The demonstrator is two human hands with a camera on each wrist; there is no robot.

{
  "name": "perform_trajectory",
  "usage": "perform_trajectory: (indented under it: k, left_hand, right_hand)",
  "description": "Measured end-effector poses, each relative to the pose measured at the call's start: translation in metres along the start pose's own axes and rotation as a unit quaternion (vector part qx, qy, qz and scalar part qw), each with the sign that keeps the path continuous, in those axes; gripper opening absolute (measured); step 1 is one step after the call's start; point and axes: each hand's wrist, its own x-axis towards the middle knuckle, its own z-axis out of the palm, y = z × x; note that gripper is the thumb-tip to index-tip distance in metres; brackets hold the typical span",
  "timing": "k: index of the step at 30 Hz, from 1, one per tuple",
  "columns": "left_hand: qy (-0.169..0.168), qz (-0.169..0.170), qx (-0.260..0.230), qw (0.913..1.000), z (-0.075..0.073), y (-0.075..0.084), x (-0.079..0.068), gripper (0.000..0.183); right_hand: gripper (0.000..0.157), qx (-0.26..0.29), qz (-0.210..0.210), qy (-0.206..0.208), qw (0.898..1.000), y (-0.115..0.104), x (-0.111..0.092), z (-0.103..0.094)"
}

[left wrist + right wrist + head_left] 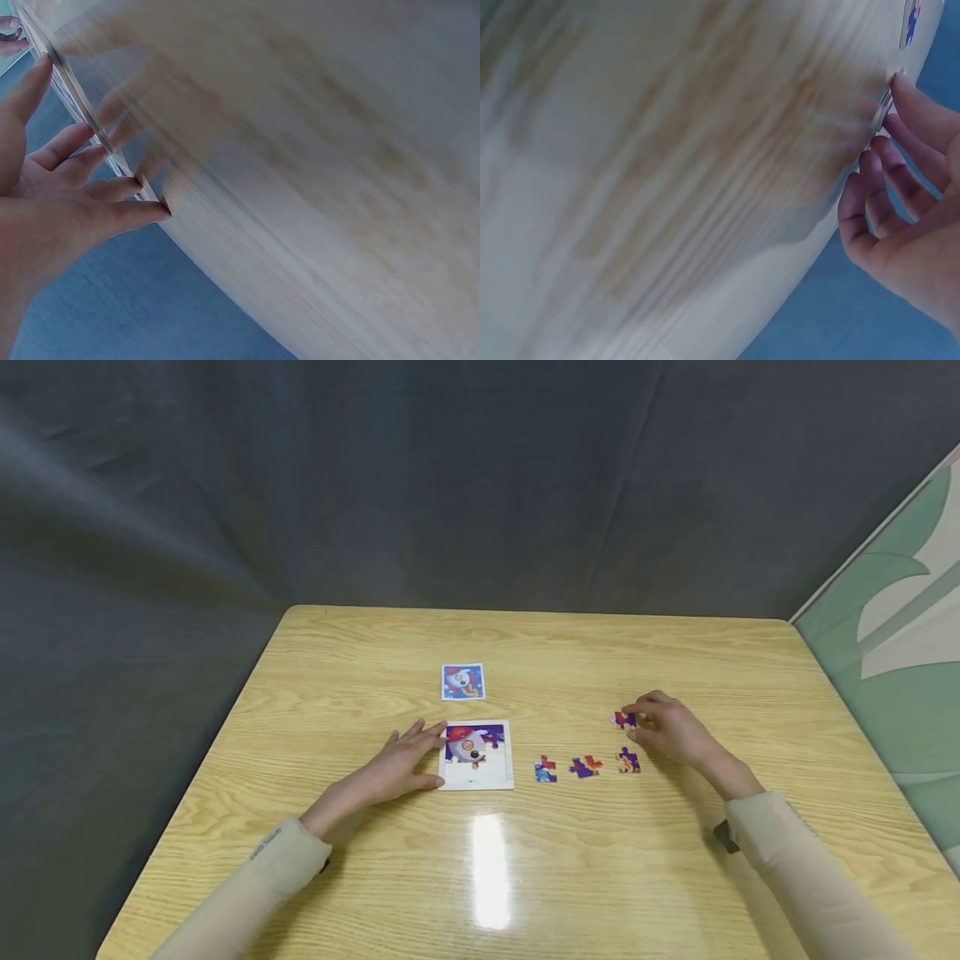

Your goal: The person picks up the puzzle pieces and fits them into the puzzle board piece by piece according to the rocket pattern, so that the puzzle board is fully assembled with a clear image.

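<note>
A white square puzzle tray lies on the table with a partly assembled picture of a white animal in a red hat. My left hand rests at its left edge, fingers spread and fairly straight; the left wrist view shows the fingertips along the tray's side. Off to the right, my right hand pinches a red and purple puzzle piece between thumb and fingers, low at the tabletop. Nearer me lie an orange and purple piece, a purple and red piece and a blue and red piece.
Behind the tray lies a small square picture card showing the animal in colour. The wooden table has a dark curtain along its far side and a green and white patterned panel at the right.
</note>
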Motion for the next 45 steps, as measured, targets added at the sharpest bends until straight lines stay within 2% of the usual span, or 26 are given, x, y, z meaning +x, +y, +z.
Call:
perform_trajectory:
  k: [4,14,24,39,45]
  left_hand:
    - [0.002,0.002,0.001,1.0000,-0.001,0.001,0.001,0.059]
    - [0.004,0.004,0.002,1.0000,-0.002,0.000,0.001,0.059]
    - [0.001,0.000,0.002,1.0000,-0.002,0.000,0.002,0.059]
    - [-0.001,-0.001,-0.006,1.0000,-0.001,0.000,0.000,0.058]
    - [-0.003,-0.003,-0.001,1.0000,0.000,0.000,0.001,0.059]
  right_hand:
    - [0.034,0.003,-0.006,0.007,1.000,0.003,-0.001,0.000]
    - [0.030,0.003,0.030,0.020,0.999,0.003,0.001,0.000]
    - [0.026,-0.012,0.039,0.008,0.999,0.006,0.004,0.001]
    - [0.026,-0.068,0.005,0.011,0.998,0.003,0.005,0.005]
    - [0.028,-0.085,-0.034,0.028,0.995,0.000,0.005,0.009]
